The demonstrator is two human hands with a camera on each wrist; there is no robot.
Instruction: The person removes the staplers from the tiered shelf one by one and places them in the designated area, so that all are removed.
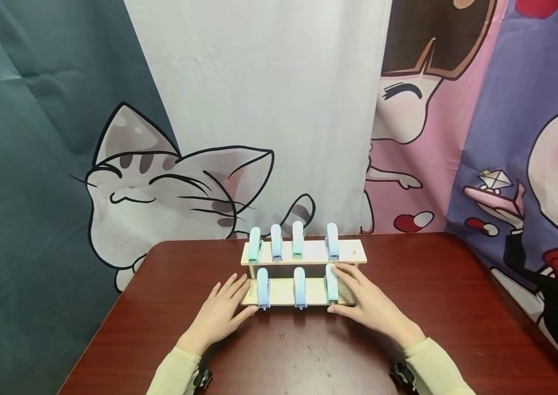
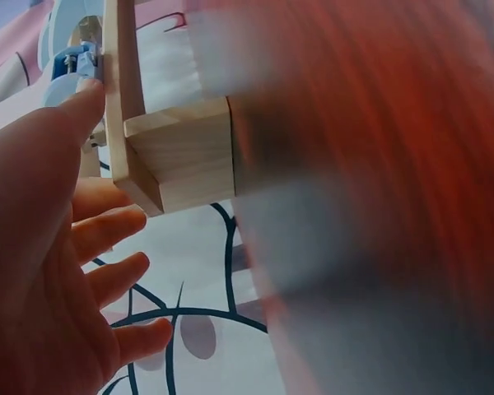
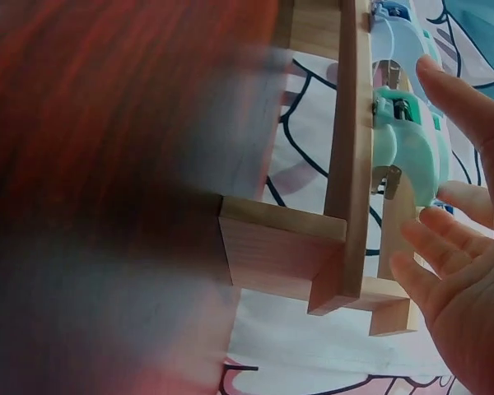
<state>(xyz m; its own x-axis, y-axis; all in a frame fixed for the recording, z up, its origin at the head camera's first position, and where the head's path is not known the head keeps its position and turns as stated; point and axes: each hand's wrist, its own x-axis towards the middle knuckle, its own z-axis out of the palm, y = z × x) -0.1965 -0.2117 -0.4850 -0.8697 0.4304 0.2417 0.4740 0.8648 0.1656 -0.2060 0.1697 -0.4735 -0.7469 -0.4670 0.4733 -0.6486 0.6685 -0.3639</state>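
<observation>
A light wooden two-tier rack (image 1: 281, 292) stands on the table, bearing several rounded pastel devices that look like small staplers. On its lower tier are a left blue one (image 1: 263, 288), a middle blue one (image 1: 300, 288) and a mint-green one (image 1: 331, 284). My left hand (image 1: 220, 315) is at the rack's left end, fingers extended, its thumb tip close to the left blue device. At the right end, my right hand (image 1: 375, 307) has its thumb and forefinger spread alongside the mint-green device (image 3: 412, 148). Whether they touch it, I cannot tell.
More mint and blue devices stand on the upper tier (image 1: 355, 252), behind the lower row. The reddish-brown table (image 1: 303, 356) extends in front and to both sides. A cartoon-printed curtain (image 1: 279, 82) hangs behind the table's far edge.
</observation>
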